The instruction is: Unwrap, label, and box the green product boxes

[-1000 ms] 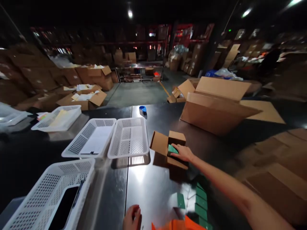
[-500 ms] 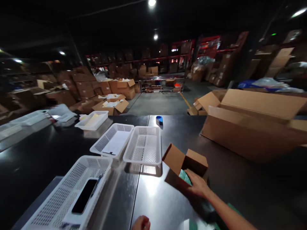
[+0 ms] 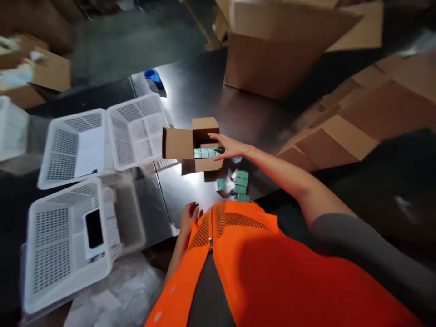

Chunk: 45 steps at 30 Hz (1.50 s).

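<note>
A small cardboard box (image 3: 197,144) sits open on the dark table (image 3: 245,113), a little above centre of the view, its flaps folded out to the left and to the rear. A row of green packets (image 3: 205,153) lies inside it along the near wall. The right hand (image 3: 229,146) reaches over the box from 4 o'clock, fingers extended and loosely spread, fingertips at the right end of the packet row; it grips nothing that can be made out, and whether it touches the packets cannot be told. Loose green packets (image 3: 239,185) lie on the table just beside the box at its 5 o'clock, stacked in a short column with one apart to the left. The left hand (image 3: 189,215) rests at the near table edge, at 6 o'clock from the box, fingers curled down and holding nothing. At 9 o'clock from the box, touching its left flap, stands a white basket (image 3: 136,131), with a second white basket (image 3: 73,147) holding a sheet of paper beside it. A third basket (image 3: 68,240) at 8 o'clock holds a black phone (image 3: 94,228). A blue tape roll (image 3: 152,76) lies at 11 o'clock, and a large cardboard carton (image 3: 282,50) stands at 1 o'clock. An orange vest (image 3: 265,272) fills the lower frame.
</note>
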### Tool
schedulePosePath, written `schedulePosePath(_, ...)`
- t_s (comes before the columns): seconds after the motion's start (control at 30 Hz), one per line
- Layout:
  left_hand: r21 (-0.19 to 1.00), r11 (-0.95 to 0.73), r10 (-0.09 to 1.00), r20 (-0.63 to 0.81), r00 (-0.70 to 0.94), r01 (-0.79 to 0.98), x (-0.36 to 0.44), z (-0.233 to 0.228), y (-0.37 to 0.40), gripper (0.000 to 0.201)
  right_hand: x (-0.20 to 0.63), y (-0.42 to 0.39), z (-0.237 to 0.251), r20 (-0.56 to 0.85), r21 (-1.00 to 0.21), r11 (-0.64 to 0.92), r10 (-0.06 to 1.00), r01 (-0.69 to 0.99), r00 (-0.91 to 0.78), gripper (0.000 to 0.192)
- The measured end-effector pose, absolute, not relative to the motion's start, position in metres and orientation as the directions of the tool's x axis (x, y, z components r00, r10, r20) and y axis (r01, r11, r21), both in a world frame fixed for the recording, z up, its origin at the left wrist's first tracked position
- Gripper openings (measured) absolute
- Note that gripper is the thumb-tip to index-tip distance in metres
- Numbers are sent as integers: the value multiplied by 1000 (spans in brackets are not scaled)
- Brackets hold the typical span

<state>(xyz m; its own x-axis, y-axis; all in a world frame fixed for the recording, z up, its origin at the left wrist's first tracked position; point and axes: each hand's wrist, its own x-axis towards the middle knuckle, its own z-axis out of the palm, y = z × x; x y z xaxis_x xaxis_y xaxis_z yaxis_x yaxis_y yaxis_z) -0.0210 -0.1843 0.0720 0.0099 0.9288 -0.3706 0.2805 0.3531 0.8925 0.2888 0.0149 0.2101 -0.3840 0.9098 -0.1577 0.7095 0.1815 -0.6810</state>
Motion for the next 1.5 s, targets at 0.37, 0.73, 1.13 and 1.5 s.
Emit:
schedulePosePath(0.37,881,0,892,-214,399,473,0,93,-117,74,339,-128,184,-215,-476,674,533,565,-818,101)
schedulePosePath(0.73,848,-254,764,-119,634,465,44,95,-81,57,310,-114,142,-248,-570,641,462,514,-852,55)
schedulePosePath(1.13,807,125,985,-172,27,577,-72,95,-131,57,276,-90,179,-205,-398,645,631,653,-748,50)
schedulePosePath(1.5,853,230,973,-199,-115,469,-65,89,-140,56,248,43,268,36,-95,237,972,967,-234,63)
